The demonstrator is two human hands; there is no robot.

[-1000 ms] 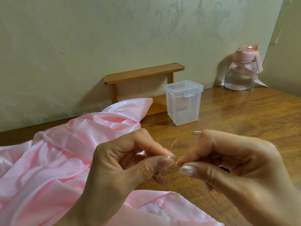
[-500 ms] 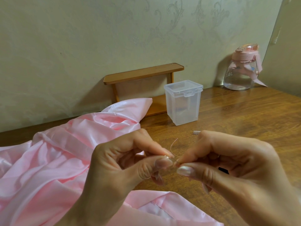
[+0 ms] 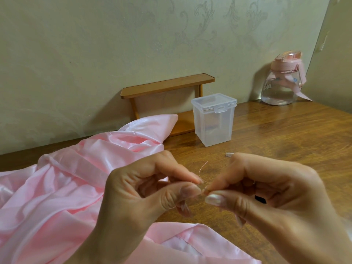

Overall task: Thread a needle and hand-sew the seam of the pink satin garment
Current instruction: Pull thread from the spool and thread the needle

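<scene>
The pink satin garment (image 3: 57,187) lies crumpled over the left half of the wooden table (image 3: 285,134), with one fold reaching under my wrists. Above it, my left hand (image 3: 137,191) pinches a thin needle (image 3: 203,186) between thumb and forefinger; only a small glint of it shows. My right hand (image 3: 266,187) meets it fingertip to fingertip, pinching the fine pink thread (image 3: 201,169). A short loose end of the thread curls upward from the point where the fingertips meet. Whether the thread passes through the eye is too small to tell.
A clear lidded plastic box (image 3: 214,121) stands behind my hands, in front of a small wooden shelf (image 3: 167,85) against the wall. A pink-capped water bottle (image 3: 280,80) sits at the back right. A tiny clear piece (image 3: 228,154) lies on the table.
Both hands keep the same pinch. My right hand has edged a little to the left, toward my left fingertips.
</scene>
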